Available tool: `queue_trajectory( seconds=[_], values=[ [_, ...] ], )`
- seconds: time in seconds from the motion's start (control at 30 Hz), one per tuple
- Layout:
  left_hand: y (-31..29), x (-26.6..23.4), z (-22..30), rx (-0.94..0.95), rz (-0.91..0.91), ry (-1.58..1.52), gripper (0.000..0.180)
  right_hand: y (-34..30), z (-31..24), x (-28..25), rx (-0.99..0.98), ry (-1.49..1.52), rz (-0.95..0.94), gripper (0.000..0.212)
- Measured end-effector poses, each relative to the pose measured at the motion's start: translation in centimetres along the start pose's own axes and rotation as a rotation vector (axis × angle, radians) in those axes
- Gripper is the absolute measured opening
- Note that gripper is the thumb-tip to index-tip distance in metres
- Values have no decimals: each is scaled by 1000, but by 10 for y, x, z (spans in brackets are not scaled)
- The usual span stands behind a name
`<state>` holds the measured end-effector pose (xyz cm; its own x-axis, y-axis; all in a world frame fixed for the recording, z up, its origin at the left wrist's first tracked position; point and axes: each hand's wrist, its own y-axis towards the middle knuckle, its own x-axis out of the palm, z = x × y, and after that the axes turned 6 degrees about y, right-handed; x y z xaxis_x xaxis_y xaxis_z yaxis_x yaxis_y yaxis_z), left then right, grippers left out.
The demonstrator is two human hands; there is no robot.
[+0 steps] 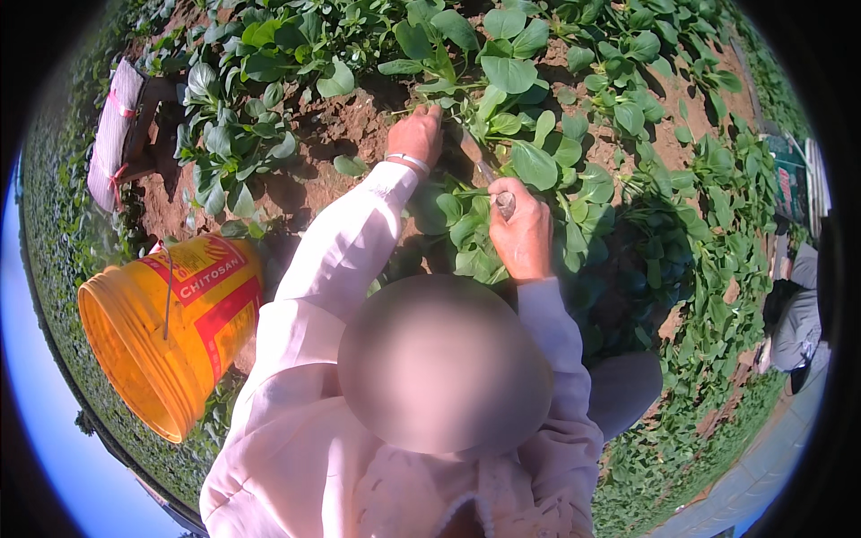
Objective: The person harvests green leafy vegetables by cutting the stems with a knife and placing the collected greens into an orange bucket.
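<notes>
My right hand (pixel 520 229) is closed round the handle of a small trowel (pixel 485 170). Its narrow metal blade points up and left, among the stems of a leafy green plant (pixel 533 163). Across from the blade, my left hand (pixel 415 139) is low over the soil with its fingers curled together. A thin stem seems to show by the fingertips, but what they hold is hidden. A white band circles that wrist. More broad green leaves (pixel 466 224) spread between my two forearms.
A yellow bucket (pixel 184 314) lies tipped on its side at the left, its mouth facing me. Beyond it is a small stool with a wrapped pale pad (pixel 117 134). Leafy plants (pixel 637 99) cover much of the reddish soil (pixel 336 125). A person's grey-clothed leg (pixel 796 327) shows far right.
</notes>
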<state>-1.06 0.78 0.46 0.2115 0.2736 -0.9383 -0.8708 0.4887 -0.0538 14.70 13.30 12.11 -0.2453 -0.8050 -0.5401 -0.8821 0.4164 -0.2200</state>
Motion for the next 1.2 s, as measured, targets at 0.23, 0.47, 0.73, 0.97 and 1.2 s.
queue_trajectory(
  seconds=[0.23, 0.47, 0.73, 0.97, 1.2],
  values=[
    [6, 2, -5, -75, -114, -189, 25, 29, 9, 41, 64, 119, 111, 18],
    [-21, -18, -47, -449, 264, -930, 46, 31, 15, 27, 86, 268, 202, 8],
    [2, -13, -27, 5, 158, -153, 23, 31, 11, 26, 78, 219, 127, 10],
    [28, -9, -6, -93, -139, -130, 38, 46, 21, 42, -7, 306, 236, 9],
    [27, -36, -48, -432, -256, -1013, 53, 48, 21, 41, 125, 407, 190, 7]
  ],
)
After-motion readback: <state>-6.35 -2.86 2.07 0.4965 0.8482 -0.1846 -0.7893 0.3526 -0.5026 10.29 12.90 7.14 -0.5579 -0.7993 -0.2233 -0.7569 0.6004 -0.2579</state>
